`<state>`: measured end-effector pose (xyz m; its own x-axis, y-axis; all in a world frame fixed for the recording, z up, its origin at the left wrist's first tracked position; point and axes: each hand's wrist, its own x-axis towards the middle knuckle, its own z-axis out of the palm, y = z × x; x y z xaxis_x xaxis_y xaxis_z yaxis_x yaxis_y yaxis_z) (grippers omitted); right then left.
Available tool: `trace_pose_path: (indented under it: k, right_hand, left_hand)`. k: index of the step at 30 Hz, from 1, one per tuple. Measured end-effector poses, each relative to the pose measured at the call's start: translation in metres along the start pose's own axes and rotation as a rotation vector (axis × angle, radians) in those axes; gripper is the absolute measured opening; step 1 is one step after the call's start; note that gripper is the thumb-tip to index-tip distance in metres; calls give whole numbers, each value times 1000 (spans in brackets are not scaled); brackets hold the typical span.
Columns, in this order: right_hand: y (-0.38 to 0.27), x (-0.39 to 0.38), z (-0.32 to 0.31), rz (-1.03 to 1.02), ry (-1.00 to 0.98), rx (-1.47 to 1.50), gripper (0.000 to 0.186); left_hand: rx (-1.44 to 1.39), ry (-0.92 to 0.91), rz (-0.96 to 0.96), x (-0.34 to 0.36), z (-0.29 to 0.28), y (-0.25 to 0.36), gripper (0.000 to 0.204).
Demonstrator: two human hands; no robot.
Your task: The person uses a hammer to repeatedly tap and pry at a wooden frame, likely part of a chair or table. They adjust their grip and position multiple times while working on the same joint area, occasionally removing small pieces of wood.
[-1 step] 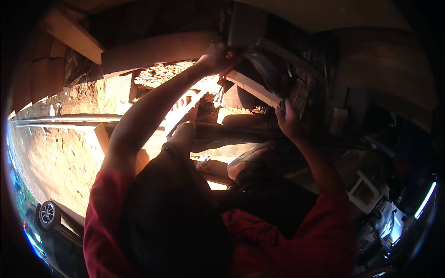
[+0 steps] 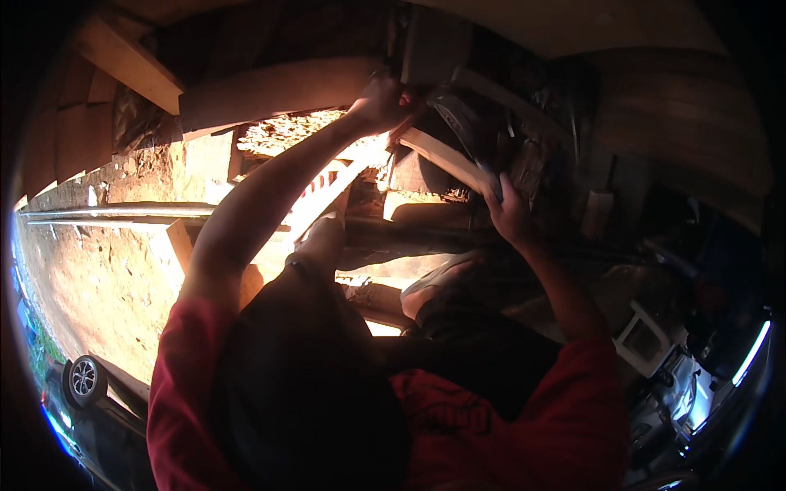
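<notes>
My left hand (image 2: 379,102) reaches up to the top middle and is closed, with a reddish bit showing at its fingers. Right beside it is a dark flat tool (image 2: 460,123) with a pale edge and faint markings; its grip is in deep shade, and it seems to be what this hand holds. Below the tool a pale wooden strip (image 2: 446,157) slants down to the right. My right hand (image 2: 513,214) is closed around the strip's lower right end, thumb up, close to the tool's lower tip. Shadow hides the fingers' exact grip.
Wooden boards (image 2: 282,92) and a beam (image 2: 131,65) lie across the top left. Bright wood shavings (image 2: 286,131) pile beyond my left forearm. Long metal pipes (image 2: 123,213) run at the left. A parked car (image 2: 90,409) stands lower left, a pale frame (image 2: 643,340) lower right.
The dark tool has shifted slightly and its pale edge and markings now show more clearly. The strip's lower right end has moved very little; both hands stay nearly in place.
</notes>
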<state>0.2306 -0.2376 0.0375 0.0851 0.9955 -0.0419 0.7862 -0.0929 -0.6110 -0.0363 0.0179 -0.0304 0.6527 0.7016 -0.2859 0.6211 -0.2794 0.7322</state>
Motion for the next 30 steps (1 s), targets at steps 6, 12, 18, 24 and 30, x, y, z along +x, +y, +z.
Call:
trace_pose_path:
  k: [6, 12, 18, 24, 30]
  right_hand:
    - [-5, 2, -5, 193, -47, 13, 37]
    - [9, 4, -8, 343, 19, 54, 41]
    - [29, 5, 1, 266, 149, 46, 39]
    - [10, 5, -12, 268, 119, 219, 31]
    - [-6, 13, -20, 372, 32, 279, 33]
  left_hand:
    - [61, 137, 150, -10, -2, 20, 30]
    - [562, 182, 402, -20, 12, 18, 55]
    - [730, 442, 583, -16, 51, -25, 69]
    - [223, 47, 394, 3, 18, -26, 53]
    - [-1077, -326, -54, -33, -40, 0, 42]
